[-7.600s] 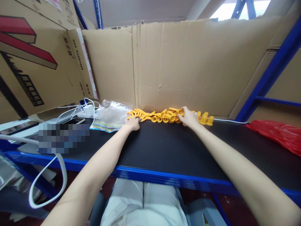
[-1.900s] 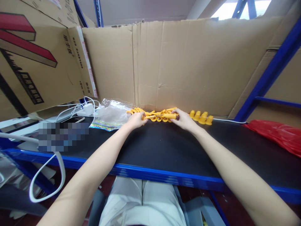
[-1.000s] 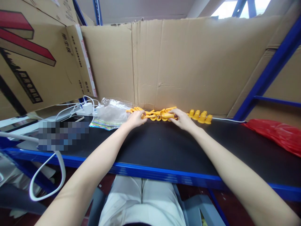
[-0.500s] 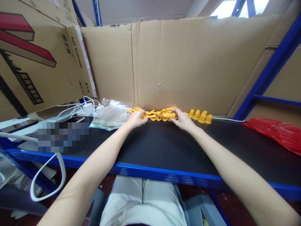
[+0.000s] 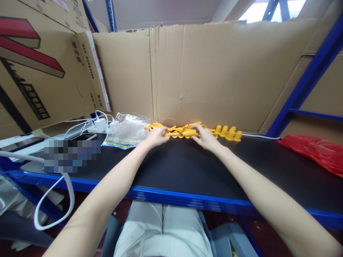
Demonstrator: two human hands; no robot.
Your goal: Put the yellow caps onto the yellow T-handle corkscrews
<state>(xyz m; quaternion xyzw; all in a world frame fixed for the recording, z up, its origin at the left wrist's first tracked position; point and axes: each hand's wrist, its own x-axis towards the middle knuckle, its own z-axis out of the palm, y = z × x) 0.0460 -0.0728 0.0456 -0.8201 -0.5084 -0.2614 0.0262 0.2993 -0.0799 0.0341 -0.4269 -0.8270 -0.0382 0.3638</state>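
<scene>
My left hand (image 5: pixel 156 136) is closed, its thumb and fingers pinching a thin yellow plastic rod (image 5: pixel 173 134) that points to the right. My right hand (image 5: pixel 207 137) is closed round the right end of a thicker yellow tapered piece (image 5: pixel 189 133). The two pieces meet or nearly meet between my hands; whether they touch I cannot tell. Behind and beneath them lies a row of loose yellow plastic parts (image 5: pixel 158 125), some rod-like and some round-ended, partly hidden by my fingers. Several small yellow cups (image 5: pixel 230 133) stand upside down to the right of my right hand.
A clear plastic bag (image 5: pixel 127 130) lies left of my left hand. White chargers and cables (image 5: pixel 100 124) sit farther left, near a pixelated patch. A cardboard wall (image 5: pixel 219 78) closes off the back of the black shelf (image 5: pixel 184 171). A red plastic bag (image 5: pixel 313 151) lies at the right.
My right hand has shifted slightly, its fingers farther over the thicker yellow piece, which has moved a little left towards the rod. My left hand has barely moved.
</scene>
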